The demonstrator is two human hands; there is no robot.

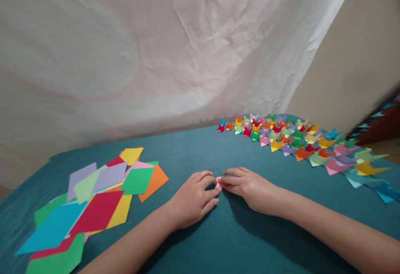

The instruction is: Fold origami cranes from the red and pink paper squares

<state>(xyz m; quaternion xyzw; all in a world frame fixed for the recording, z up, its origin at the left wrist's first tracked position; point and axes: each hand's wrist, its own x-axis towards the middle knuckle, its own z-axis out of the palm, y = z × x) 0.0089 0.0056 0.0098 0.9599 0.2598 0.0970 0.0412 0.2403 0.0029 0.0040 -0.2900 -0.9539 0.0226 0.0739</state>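
Observation:
A small folded piece of pink paper [218, 182] is between my hands at the middle of the table. My left hand [200, 195] pinches its left side with thumb and fingers. From the right, the fingertips of my right hand [250, 186] close on its other edge. Most of the paper is hidden by the fingers, so its folded shape is hard to make out.
Loose sheets of coloured paper [96, 211] lie overlapping on the left of the teal-covered table [184, 149]. Rows of small folded paper birds [302, 153] stand along the right side. Behind the table hangs a pale cloth [175, 49].

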